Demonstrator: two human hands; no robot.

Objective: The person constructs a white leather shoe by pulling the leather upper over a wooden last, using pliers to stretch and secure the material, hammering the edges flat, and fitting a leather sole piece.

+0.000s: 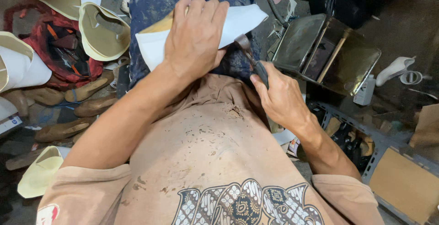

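Your left hand (194,37) presses flat over a white shoe upper (238,23) resting on your lap, fingers wrapped over its top edge, while your right hand (281,99) is closed around a dark-handled hammer-like tool (250,55), its head touching the upper's lower edge. Risk: the tool head sits just beside your left thumb (a glancing stroke could catch it), and the upper could slide on your knee if the left-hand pressure eases.

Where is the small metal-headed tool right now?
In the head view, the tool is just right of centre, gripped in the right hand, its head touching the edge of the white shoe piece under the left hand.
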